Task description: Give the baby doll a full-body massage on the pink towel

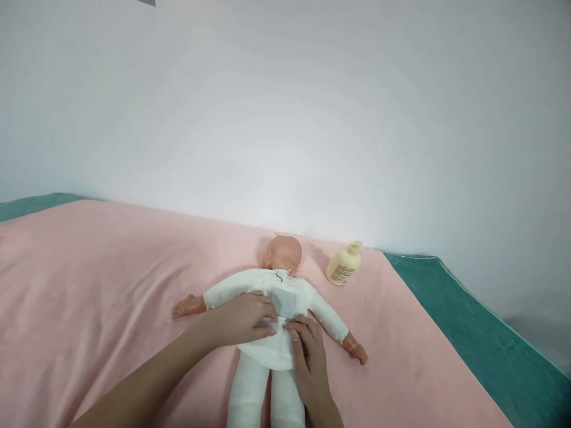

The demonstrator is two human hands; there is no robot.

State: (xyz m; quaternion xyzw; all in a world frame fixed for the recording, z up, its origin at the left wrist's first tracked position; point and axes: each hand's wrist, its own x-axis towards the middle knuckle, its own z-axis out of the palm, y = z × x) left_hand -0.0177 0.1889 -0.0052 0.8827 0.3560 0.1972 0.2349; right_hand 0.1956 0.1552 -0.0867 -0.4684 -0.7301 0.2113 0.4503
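At the view's six o'clock, a white fabric-bodied doll with a smooth, rounded head is spread on a wrinkled pink blanket. Its midsection is touched by the left hand and right hand, fingers curled, narrowly parted; whether fabric is pinched cannot be told. At the doll's two o'clock, a yellow pump bottle is seen.

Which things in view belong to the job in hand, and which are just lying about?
In the job:
- doll, at both hands
- grey patch on the doll, right by the fingers
- left hand and right hand

Apparently just there:
- bottle, untouched beside the doll
- pink blanket, under the doll
- green sheet, at the edges
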